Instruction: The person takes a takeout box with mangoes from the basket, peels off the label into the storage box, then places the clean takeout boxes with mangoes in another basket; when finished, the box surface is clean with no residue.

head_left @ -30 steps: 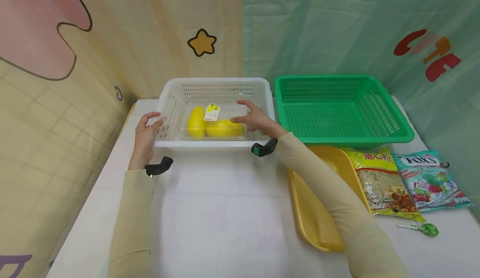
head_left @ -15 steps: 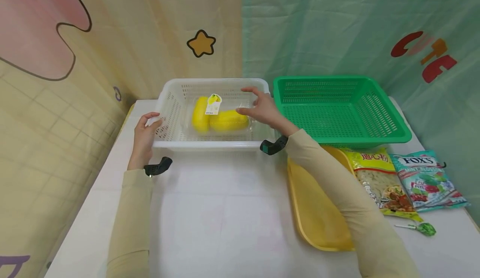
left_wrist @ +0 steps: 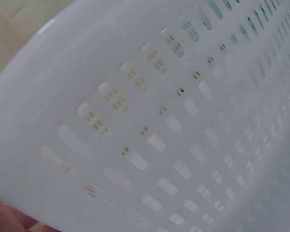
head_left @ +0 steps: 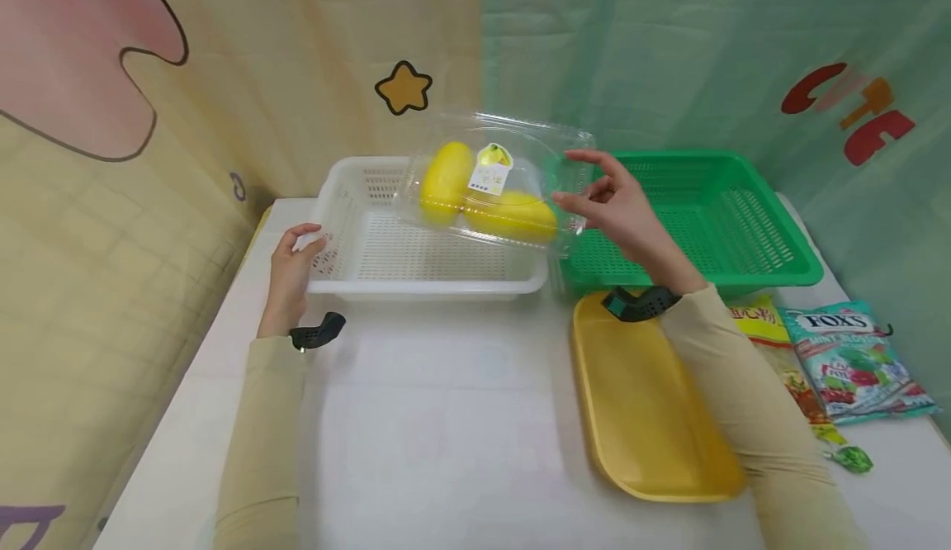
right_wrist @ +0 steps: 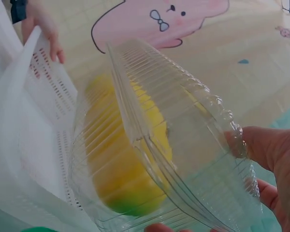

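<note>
My right hand grips the right end of a clear plastic clamshell box that holds two yellow mangoes and bears a white label. The box hangs above the white basket, tilted, its right end overlapping the green basket in the head view. In the right wrist view, thumb and fingers clasp the clamshell's edge, with a mango visible through the plastic. My left hand holds the left rim of the white basket, thumb inside; in the left wrist view the basket's slotted wall hides most of that hand.
A green basket stands right of the white one. In front of it lies a yellow tray, partly under my right forearm. A FOX'S candy bag, a yellow food packet and a green lollipop lie further right. A curtain hangs behind.
My right hand has lifted the clamshell of mangoes up out of the white basket and moved it to the right. My left hand has stayed at the basket's rim.
</note>
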Action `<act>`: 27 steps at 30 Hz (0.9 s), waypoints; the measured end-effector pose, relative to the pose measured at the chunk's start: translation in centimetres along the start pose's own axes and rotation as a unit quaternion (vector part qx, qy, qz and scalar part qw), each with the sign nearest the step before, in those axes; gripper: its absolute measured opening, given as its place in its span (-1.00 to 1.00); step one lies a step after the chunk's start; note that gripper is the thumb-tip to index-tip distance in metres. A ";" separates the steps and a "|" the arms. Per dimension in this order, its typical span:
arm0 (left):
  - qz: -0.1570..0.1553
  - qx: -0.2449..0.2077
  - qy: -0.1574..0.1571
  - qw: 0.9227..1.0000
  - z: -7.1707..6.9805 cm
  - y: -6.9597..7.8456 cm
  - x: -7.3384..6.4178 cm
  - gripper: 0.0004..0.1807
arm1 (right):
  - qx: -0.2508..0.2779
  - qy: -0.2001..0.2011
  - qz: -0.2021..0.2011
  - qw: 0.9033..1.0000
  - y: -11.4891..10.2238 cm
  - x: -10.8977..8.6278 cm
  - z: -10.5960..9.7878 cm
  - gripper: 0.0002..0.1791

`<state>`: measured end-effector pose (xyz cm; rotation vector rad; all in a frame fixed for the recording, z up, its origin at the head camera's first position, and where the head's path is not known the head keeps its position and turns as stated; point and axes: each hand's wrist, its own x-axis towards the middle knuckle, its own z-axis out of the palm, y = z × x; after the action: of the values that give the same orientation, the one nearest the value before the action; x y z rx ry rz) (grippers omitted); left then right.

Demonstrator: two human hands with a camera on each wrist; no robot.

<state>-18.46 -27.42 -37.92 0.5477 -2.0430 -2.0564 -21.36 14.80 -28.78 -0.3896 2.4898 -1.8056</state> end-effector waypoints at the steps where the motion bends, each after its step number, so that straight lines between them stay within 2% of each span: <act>1: 0.000 0.001 -0.003 1.000 0.1 0.0 0.0 -0.82 | 0.002 0.006 0.003 1.000 0.0 -0.6 -0.8 -0.34; 6: -0.005 0.005 -0.017 1.000 0.3 0.0 -0.2 -0.79 | -0.004 0.027 0.002 1.000 0.1 -4.2 -4.1 -0.37; 11: -0.008 0.009 -0.020 1.000 0.2 0.1 -0.2 -0.78 | -0.044 0.031 -0.022 0.998 0.2 -7.9 -5.8 -0.39; 15: -0.002 0.009 -0.014 1.000 0.3 0.3 -0.3 -0.78 | -0.049 0.015 -0.040 0.998 0.6 -10.5 -6.2 -0.39; 19: -0.002 0.011 -0.008 1.000 0.4 0.2 -0.2 -0.78 | -0.053 -0.018 -0.049 0.997 1.3 -13.0 -6.2 -0.35; 24: -0.005 0.016 -0.006 1.000 0.6 0.2 -0.2 -0.78 | -0.083 -0.066 -0.021 0.994 1.9 -15.7 -5.6 -0.35; 27: -0.001 0.015 -0.001 1.000 0.6 0.3 -0.2 -0.79 | -0.062 -0.094 -0.009 0.994 2.1 -16.5 -4.9 -0.38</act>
<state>-18.58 -26.81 -37.62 0.5528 -2.0801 -2.0311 -6.67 23.72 -31.06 -0.5603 2.4805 -1.5444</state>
